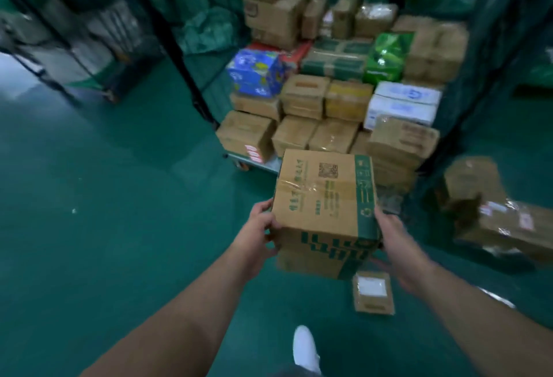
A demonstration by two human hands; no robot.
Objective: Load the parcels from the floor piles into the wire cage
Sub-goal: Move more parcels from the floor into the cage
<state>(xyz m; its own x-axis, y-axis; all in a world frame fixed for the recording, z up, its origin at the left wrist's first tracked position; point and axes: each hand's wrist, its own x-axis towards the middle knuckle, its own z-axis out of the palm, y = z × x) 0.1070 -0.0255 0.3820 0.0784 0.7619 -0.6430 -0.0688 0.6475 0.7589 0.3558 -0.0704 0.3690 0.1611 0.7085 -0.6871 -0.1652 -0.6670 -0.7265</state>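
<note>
**A:** Nearest items?
**B:** One white shoe point(305, 349) on the green floor point(104, 227). Beyond it to the right, one small flat parcel point(373, 293), lying loose.

**A:** Hands?
**B:** Left hand point(257, 233) grips the left side of a brown carton point(323, 206), thumb on its top edge. Right hand point(395, 239) clasps the carton's lower right corner. The carton is held off the floor, just short of the wire cage point(194, 89).

**A:** Farther out?
**B:** To the right, a floor pile point(508, 224) of taped brown parcels. In the cage, stacked cartons point(299, 98), one blue patterned pack point(254, 73), one green pack point(386, 56) and one white box point(404, 104).
</note>
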